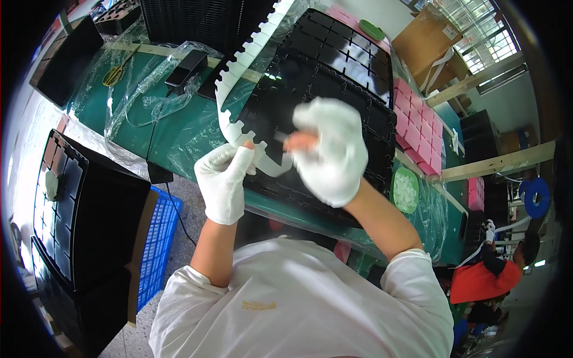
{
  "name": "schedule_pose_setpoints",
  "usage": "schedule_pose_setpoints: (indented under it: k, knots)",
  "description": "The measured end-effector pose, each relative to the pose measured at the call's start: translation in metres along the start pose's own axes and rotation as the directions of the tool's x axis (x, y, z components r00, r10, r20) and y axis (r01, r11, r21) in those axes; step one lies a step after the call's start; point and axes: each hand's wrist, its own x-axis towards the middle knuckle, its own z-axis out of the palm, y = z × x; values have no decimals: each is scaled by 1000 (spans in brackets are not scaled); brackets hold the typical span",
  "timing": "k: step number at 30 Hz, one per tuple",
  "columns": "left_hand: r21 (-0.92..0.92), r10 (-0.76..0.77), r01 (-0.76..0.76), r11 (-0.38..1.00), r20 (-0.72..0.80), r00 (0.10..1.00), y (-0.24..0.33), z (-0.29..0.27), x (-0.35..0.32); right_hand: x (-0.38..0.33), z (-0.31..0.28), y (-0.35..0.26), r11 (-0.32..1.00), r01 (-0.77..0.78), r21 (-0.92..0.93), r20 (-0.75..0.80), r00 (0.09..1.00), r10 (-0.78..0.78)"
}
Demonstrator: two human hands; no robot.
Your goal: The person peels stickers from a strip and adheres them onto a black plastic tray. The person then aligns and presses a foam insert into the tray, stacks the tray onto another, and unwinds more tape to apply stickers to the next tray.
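My left hand (224, 182), in a white glove with bare fingertips, pinches a long white strip (224, 89) with notches along its edge. The strip curves up and away from my fingers, and its short free end bends to the right past them. My right hand (335, 152), gloved the same way, is just right of that end, above a black gridded tray (271, 110). Its fingers are curled and blurred by motion; a small pale bit shows at the fingertips, too smeared to name.
A green dish (405, 190) of small translucent pieces sits right of the tray. Pink gridded blocks (418, 122) are stacked beyond it. Scissors (113, 75) and a black device (186, 70) lie on the green table. Black boxes and a blue crate (160, 247) stand left; another person (486, 280) works at right.
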Motion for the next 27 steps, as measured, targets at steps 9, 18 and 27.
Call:
schedule_pose_setpoints:
  k: [9, 18, 27]
  knots:
    - [156, -43, 36, 987, 44, 998, 18, -3, -14, -3, 79, 160, 595, -667, -448, 253, 544, 800]
    - [163, -12, 1, 987, 61, 998, 24, 4, -12, 26, 1, 49, -19, -877, 480, 837, 451, 311]
    - [102, -14, 5, 995, 89, 996, 5, 8, -12, 9, -18, -40, 514, -801, 306, 481, 596, 643]
